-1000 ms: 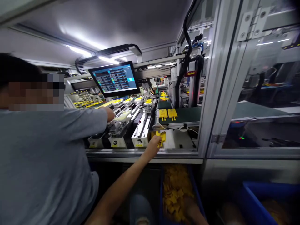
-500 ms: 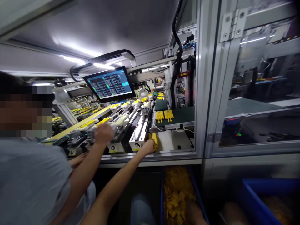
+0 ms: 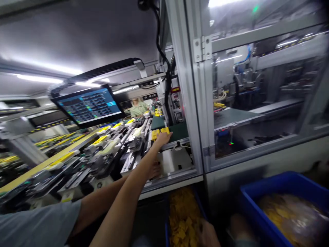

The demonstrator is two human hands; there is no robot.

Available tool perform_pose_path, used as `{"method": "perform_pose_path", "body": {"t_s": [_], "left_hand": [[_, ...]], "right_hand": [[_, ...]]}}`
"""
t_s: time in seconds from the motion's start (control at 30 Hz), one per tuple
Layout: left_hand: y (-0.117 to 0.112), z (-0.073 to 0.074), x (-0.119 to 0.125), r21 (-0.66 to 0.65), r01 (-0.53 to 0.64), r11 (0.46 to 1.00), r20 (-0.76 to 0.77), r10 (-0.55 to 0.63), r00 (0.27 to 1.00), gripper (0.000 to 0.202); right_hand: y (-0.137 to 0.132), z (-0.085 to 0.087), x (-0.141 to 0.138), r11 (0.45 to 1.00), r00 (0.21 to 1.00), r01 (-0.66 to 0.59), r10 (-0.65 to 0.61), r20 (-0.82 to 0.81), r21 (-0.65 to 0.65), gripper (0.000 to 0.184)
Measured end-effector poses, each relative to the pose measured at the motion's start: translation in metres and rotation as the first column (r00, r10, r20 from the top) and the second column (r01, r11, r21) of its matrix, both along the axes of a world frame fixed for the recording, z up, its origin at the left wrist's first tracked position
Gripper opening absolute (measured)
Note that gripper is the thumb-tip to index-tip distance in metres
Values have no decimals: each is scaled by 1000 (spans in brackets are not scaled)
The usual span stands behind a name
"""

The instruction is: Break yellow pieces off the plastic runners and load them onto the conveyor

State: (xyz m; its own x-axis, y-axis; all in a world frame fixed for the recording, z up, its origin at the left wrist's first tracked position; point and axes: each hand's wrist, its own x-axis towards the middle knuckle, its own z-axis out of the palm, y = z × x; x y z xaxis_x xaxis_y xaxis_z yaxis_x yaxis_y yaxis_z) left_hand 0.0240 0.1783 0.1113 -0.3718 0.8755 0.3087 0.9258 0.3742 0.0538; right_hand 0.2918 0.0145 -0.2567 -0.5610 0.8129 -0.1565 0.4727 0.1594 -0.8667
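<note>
Yellow pieces (image 3: 155, 134), two, on near green belt (image 3: 180, 131); blue bins (image 3: 282, 183), two

Partly covered, partly blurred

The left hand (image 3: 162, 138) partly covers two yellow pouches (image 3: 155, 134), its grip unclear. The right hand (image 3: 208, 234) is blurred near the bottom edge. The left forearm (image 3: 138, 175) hides part of a co-worker's hand (image 3: 155, 170). Text on the monitor (image 3: 89, 106) is unreadably small.

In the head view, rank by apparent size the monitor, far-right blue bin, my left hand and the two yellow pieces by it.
1. Blue bin, partly cut off
2. Monitor
3. Left hand and two yellow pieces: too close to rank; hand partly covers pieces
</note>
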Motion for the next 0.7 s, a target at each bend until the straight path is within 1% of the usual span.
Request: {"method": "perform_pose_path", "body": {"t_s": [0.07, 0.13, 0.2, 0.27, 0.33, 0.37, 0.43, 0.47, 0.5, 0.53, 0.57, 0.6, 0.63, 0.67, 0.7], "left_hand": [[9, -2, 3, -29, -7, 1000, -9, 6, 1000, 62], [8, -8, 9, -36, 28, 999, -54, -30, 998, 63], [-2, -16, 16, -27, 130, 991, -144, -132, 981, 54], [-15, -25, 23, -4, 266, 964, -233, -259, 937, 39], [-30, -32, 29, 41, 375, 926, -269, -351, 897, 32], [-37, -34, 32, 81, 416, 906, -270, -382, 884, 31], [-55, -36, 41, 208, 480, 853, -249, -428, 869, 30], [-66, -36, 48, 303, 487, 819, -225, -435, 872, 29], [-78, -36, 56, 409, 467, 784, -184, -430, 884, 26], [-91, -36, 65, 517, 413, 750, -120, -415, 902, 22], [-105, -36, 75, 614, 325, 719, -25, -395, 918, 19], [-120, -37, 85, 682, 216, 699, 99, -381, 919, 18], [-134, -40, 96, 711, 100, 696, 244, -377, 894, 20], [-149, -46, 106, 700, -1, 715, 395, -385, 834, 23], [-163, -54, 116, 654, -73, 753, 543, -401, 737, 26]], "right_hand": [[6, 3, 6, 987, 987, 90, -106, -123, -132, 18], [13, 7, 16, 945, 957, 129, -199, -212, -302, 17], [17, 15, 29, 884, 926, 94, -246, -286, -457, 19], [22, 30, 42, 819, 884, 21, -284, -372, -574, 27], [26, 49, 51, 760, 815, -61, -337, -472, -648, 35], [28, 59, 55, 742, 777, -79, -372, -508, -665, 38], [34, 77, 60, 738, 696, -47, -459, -552, -673, 40], [37, 85, 62, 744, 655, 9, -509, -558, -668, 43], [41, 92, 65, 746, 615, 78, -558, -557, -662, 49], [44, 98, 67, 743, 580, 133, -595, -556, -656, 54], [48, 103, 71, 736, 553, 169, -621, -555, -656, 57], [51, 107, 75, 727, 537, 186, -638, -551, -661, 56], [54, 110, 80, 719, 533, 186, -646, -547, -669, 53], [57, 112, 85, 714, 535, 177, -647, -543, -677, 49], [58, 114, 90, 713, 539, 165, -644, -543, -681, 46]]}}
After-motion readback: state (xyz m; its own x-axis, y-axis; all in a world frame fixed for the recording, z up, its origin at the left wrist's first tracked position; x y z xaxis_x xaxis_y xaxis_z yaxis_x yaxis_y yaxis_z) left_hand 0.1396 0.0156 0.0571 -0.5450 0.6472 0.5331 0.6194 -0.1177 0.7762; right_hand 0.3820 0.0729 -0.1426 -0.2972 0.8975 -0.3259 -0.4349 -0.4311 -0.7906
